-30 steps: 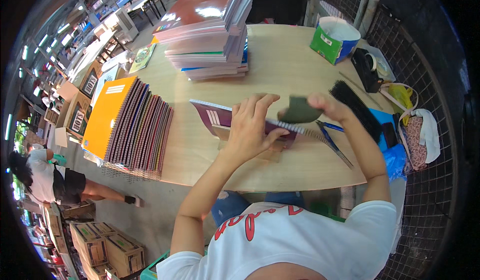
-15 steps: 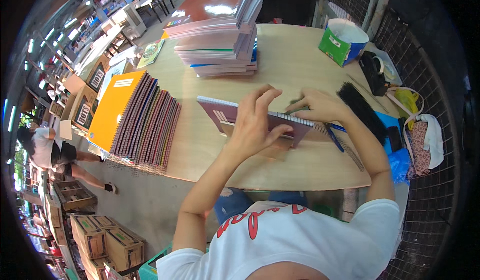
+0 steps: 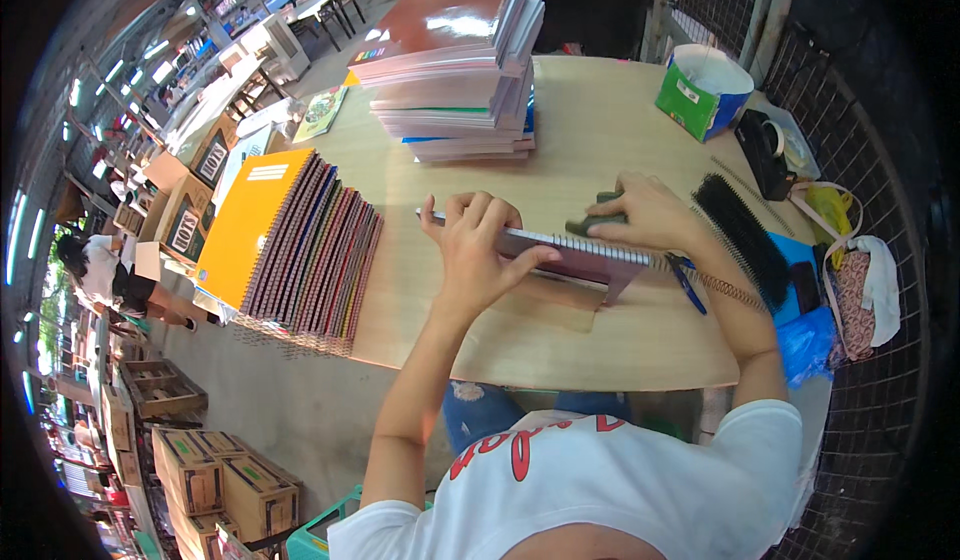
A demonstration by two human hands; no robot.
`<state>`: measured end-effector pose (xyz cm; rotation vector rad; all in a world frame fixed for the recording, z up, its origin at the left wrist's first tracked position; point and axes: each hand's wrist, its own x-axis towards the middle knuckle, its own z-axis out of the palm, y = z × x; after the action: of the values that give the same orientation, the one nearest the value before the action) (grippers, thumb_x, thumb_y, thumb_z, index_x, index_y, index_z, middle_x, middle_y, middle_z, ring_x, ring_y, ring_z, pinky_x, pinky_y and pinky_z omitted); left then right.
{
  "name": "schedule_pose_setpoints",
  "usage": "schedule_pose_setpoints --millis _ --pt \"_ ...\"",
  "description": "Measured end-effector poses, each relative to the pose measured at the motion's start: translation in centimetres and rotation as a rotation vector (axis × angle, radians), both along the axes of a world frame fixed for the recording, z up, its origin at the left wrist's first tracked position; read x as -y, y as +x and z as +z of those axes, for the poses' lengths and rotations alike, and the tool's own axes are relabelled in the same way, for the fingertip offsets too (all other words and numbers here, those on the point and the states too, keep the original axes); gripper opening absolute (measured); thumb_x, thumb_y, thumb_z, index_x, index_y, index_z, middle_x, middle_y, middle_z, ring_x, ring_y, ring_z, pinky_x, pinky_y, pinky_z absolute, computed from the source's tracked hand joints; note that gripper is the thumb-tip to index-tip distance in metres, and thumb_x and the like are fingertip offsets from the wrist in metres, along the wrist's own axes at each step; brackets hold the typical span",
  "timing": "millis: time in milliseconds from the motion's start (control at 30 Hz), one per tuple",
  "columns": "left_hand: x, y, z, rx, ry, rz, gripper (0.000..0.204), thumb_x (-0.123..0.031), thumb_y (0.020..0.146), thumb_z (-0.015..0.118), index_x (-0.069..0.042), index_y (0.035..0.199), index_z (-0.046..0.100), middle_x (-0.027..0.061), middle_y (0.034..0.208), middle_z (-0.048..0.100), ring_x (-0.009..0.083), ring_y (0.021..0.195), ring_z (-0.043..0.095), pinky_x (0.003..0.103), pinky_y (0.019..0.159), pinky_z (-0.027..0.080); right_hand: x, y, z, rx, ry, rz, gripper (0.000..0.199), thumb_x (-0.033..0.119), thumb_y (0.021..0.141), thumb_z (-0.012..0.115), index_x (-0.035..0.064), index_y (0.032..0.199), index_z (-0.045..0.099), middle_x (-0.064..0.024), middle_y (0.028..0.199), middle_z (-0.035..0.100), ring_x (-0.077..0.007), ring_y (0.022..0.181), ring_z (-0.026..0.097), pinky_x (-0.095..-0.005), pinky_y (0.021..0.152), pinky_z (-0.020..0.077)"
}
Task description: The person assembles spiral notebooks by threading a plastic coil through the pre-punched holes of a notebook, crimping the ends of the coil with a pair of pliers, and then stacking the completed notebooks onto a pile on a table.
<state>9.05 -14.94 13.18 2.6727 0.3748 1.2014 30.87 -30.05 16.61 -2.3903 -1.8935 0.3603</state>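
Note:
My left hand (image 3: 472, 255) grips a purple-covered notebook (image 3: 590, 265), holding it on edge with its row of holes upward. A metal spiral coil (image 3: 733, 288) runs out from the notebook's right end, passing by my right forearm. Just beyond the spine, my right hand (image 3: 655, 215) is closed round a small dark green pad or block (image 3: 597, 222); its exact kind is unclear. Blue-handled pliers (image 3: 690, 288) lie beside the right end of the notebook. A flat tan piece (image 3: 560, 305) shows on the table on the notebook's near side.
Spiral-bound notebooks (image 3: 262, 222) stand stacked on the left. A tall pile of unbound books (image 3: 450, 70) is at the back. On the right lie loose black coils (image 3: 740, 230), a tape dispenser (image 3: 762, 155), a green-blue box (image 3: 690, 100) and a blue plastic bag (image 3: 805, 345).
The notebook has tipped so its spine shows more. My left fingers have come down over it. My right hand has risen slightly, bringing the dark green piece into clearer sight.

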Motion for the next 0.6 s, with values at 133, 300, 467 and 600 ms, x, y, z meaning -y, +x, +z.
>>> schedule_pose_setpoints --millis 133,300,467,600 --pt "0.0 0.2 0.2 0.003 -0.052 -0.019 0.06 -0.056 0.06 0.085 -0.011 0.09 0.06 0.0009 0.085 0.057 0.0268 0.095 0.052 0.06 0.104 0.017 0.0 0.7 -1.5 -1.301 0.396 0.356 0.062 0.057 0.085 0.063 0.0036 0.116 0.071 -0.0201 0.116 0.061 -0.0302 0.109 0.058 -0.0394 0.095 0.0447" --pt "-0.3 0.2 -0.1 0.033 -0.124 -0.003 0.074 -0.054 0.057 0.088 -0.006 0.105 0.058 0.0025 0.085 0.057 0.0256 0.093 0.053 0.059 0.105 0.016 -1.1 -0.6 -1.5 -0.875 0.341 0.134 0.053 0.053 0.084 0.066 0.0101 0.113 0.073 -0.0229 0.111 0.061 -0.0352 0.102 0.058 -0.0418 0.094 0.0449" --pt "-0.2 0.4 -0.7 0.071 -0.163 -0.034 0.09 -0.057 0.055 0.089 -0.006 0.119 0.052 0.0027 0.084 0.057 0.0246 0.094 0.053 0.059 0.107 0.015 -2.9 -0.1 -1.8 -0.07 0.239 0.059 0.057 0.055 0.086 0.063 0.0061 0.116 0.071 -0.0219 0.111 0.063 -0.0332 0.1 0.06 -0.0422 0.088 0.0473" --pt "-0.3 0.3 -1.4 0.053 -0.204 -0.021 0.098 -0.06 0.055 0.087 -0.005 0.126 0.048 0.0048 0.09 0.057 0.0247 0.094 0.054 0.06 0.108 0.014 -3.9 0.4 -2.9 -0.99 0.257 0.254 0.052 0.046 0.088 0.064 0.0031 0.117 0.069 -0.0129 0.101 0.064 -0.024 0.094 0.061 -0.036 0.082 0.048"
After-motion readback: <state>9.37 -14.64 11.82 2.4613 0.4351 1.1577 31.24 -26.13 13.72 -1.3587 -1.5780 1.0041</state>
